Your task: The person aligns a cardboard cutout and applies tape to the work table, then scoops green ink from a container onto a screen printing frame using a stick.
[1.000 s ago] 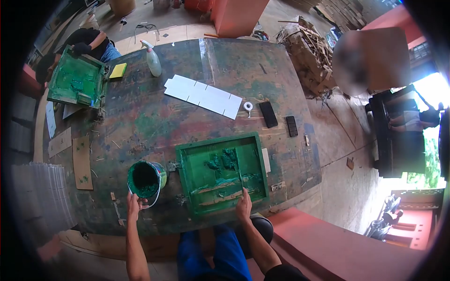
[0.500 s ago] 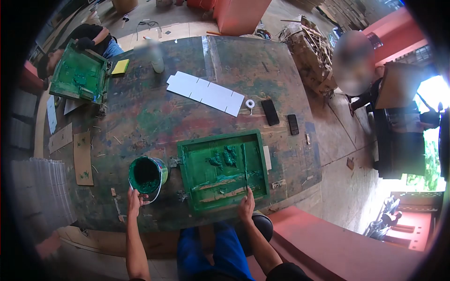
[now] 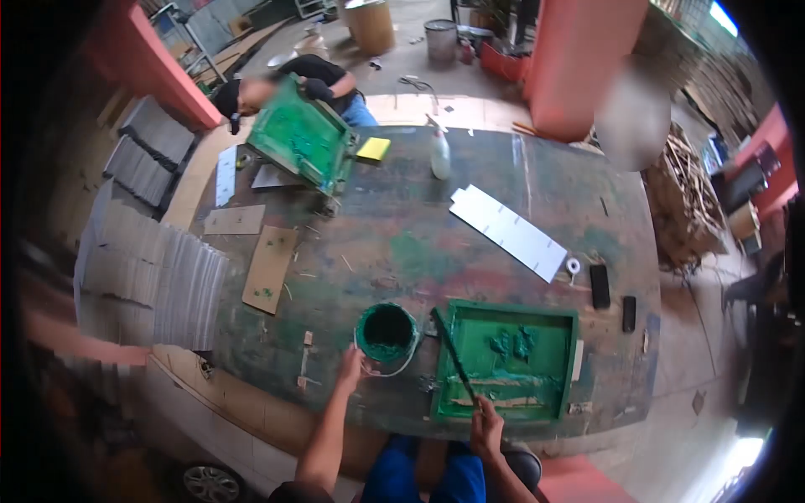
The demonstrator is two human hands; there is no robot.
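My left hand [image 3: 353,364] grips the near left side of an open paint bucket [image 3: 410,334], by its rim or wire handle; I cannot tell which. Dark green ink coats the bucket's inside. My right hand [image 3: 486,422] is closed around one end of a long stick [image 3: 455,355] smeared with green ink. The stick slants over the left side of a green screen-printing frame [image 3: 572,356], its far tip just right of the bucket. Thick blobs of green ink [image 3: 513,342] lie on the mesh, with brown tape strips near its front edge.
Across the table, a gloved person [image 3: 317,88] tilts up another green frame [image 3: 289,138]. A spray bottle [image 3: 440,155], yellow pad [image 3: 374,149], white card sheet [image 3: 510,233], tape roll [image 3: 573,266] and two phones [image 3: 599,287] lie about. Stacked sheets [image 3: 168,281] stand at left.
My view has swung left. The stick has moved from the right part of the frame to its left side, close to the bucket. My left hand stays on the bucket.
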